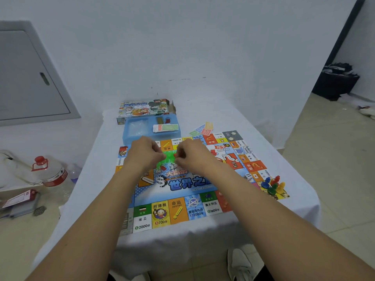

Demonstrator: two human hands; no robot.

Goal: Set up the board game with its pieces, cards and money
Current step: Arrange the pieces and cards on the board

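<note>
Multicoloured squared board (176, 211), white tablecloth (253, 226), pale blue tray (129, 136), blue, red, green, yellow pawns (273, 185).

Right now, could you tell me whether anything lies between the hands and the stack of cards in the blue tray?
Nothing visible does. Both hands, left and right, hover over the board, and the cards lie uncovered in the blue tray just beyond them.
</note>
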